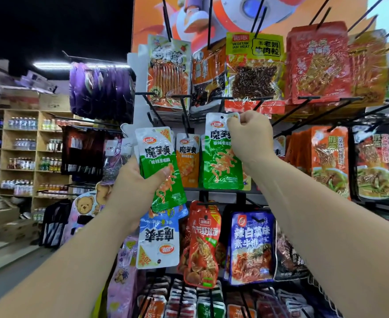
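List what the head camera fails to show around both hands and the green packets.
Head view: right hand covers the top corner of the single green packet, hiding the fingers' pinch.
Head view: the front packet in the left hand hides how many lie behind it.
Head view: shelf bottles too small and blurred to read.

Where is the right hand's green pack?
Head view, centre: green pack, pinched at its top by the right hand, just right of the orange pack.
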The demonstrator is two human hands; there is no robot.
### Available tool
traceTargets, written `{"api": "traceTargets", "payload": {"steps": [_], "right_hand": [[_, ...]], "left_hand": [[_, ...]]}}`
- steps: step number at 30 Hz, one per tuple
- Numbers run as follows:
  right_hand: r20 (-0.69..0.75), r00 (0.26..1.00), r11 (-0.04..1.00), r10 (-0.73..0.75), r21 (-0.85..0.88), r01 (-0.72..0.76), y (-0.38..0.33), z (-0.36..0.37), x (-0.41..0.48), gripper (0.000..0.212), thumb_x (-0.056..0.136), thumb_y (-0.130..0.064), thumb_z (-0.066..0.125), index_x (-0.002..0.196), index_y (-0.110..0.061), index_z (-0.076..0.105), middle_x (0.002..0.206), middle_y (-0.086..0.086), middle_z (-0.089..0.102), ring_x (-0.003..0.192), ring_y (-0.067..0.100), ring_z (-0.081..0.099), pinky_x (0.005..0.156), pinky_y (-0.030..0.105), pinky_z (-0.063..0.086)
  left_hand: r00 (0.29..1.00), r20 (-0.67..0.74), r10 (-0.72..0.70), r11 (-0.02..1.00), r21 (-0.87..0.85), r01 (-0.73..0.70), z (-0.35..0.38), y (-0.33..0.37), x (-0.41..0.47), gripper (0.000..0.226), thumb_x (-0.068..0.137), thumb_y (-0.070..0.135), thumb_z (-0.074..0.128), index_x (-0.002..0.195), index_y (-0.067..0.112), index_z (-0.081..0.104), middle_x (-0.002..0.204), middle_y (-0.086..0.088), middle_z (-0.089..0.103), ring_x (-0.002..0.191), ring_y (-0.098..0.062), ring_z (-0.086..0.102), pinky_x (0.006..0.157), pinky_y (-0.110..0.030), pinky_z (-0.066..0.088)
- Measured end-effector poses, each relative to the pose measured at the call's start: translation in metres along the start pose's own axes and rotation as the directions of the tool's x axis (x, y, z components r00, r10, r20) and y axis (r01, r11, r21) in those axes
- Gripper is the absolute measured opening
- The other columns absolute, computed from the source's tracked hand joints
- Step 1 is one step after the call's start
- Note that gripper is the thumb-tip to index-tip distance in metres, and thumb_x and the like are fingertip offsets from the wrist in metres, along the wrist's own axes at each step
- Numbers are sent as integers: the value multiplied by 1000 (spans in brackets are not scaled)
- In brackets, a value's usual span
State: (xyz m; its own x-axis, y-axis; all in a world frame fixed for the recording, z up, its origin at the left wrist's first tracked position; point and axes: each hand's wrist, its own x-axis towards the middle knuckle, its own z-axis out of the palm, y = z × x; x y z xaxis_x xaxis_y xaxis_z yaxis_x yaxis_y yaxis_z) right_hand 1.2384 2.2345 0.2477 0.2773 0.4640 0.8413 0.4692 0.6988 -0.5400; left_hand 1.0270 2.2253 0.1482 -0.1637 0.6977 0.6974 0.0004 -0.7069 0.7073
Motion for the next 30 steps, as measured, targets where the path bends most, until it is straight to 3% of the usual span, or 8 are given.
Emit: {"api": "traceTargets", "payload": {"steps": [5,10,16,21,25,30], "right_hand": [[12,999,999,-30,-24,30,-2,4,2,41,102,-27,60,68,-16,41,61,-1,37,56,17,33,55,32,27],[4,1000,999,-25,-35,25,-7,5,7,36,101,-25,60,71,-12,44,63,3,39,57,19,33,56,32,26],[-21,997,994,-71,-89,69,-5,2,8,30,98,-22,60,74,-6,50,66,9,40,57,20,31,55,32,24],[-20,992,979,-121,-169,116,-1,1,6,32,100,-26,59,80,-1,59,71,8,49,58,16,37,52,31,28],[-29,992,979,-126,-164,120,1,2,9,31,100,-27,60,79,-5,58,70,6,48,58,15,36,52,31,26],[-24,996,993,-85,-79,83,3,5,13,33,99,-28,64,73,-12,51,63,0,41,57,17,35,54,30,28]], "left_hand": [[1000,19,10,1000,10,-11,-2,1,0,46,89,27,82,131,27,62,122,6,76,116,-23,71,99,-56,56],[1000,23,18,1000,10,-18,-2,-3,1,43,92,23,80,131,26,61,122,7,75,116,-21,71,101,-55,55],[1000,11,8,1000,7,-9,-3,-5,1,37,95,15,75,128,25,62,118,6,77,113,-22,72,98,-54,57],[1000,13,2,1000,-6,-2,-1,-2,-1,30,96,9,72,122,22,63,109,6,79,104,-22,76,84,-46,64],[1000,5,6,1000,21,-6,-2,-4,-2,32,95,13,75,123,24,64,114,3,78,108,-27,74,90,-57,60],[1000,4,22,999,26,-22,0,-3,-3,32,95,12,74,124,24,65,115,6,78,110,-23,74,94,-55,60]]}}
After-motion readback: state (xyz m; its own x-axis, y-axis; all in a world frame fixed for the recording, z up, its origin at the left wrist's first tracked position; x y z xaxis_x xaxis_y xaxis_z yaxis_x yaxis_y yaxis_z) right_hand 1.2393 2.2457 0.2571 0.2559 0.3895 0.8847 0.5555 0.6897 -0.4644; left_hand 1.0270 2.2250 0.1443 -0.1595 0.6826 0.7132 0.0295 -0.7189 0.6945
